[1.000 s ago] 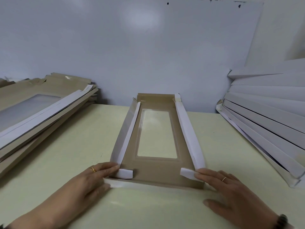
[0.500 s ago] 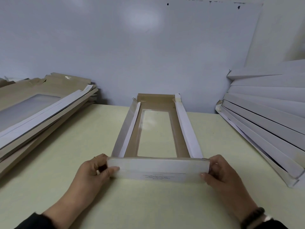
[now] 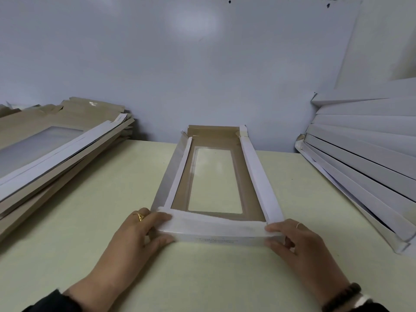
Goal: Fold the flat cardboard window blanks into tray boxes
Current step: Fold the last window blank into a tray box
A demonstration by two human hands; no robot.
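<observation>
While pinched at its near flap: tray box [image 3: 213, 183] between left hand [image 3: 137, 235] and right hand [image 3: 295, 242].

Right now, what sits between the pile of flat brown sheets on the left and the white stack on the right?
In the head view, the half-folded tray box lies on the table between the flat blanks and the white stack.
</observation>
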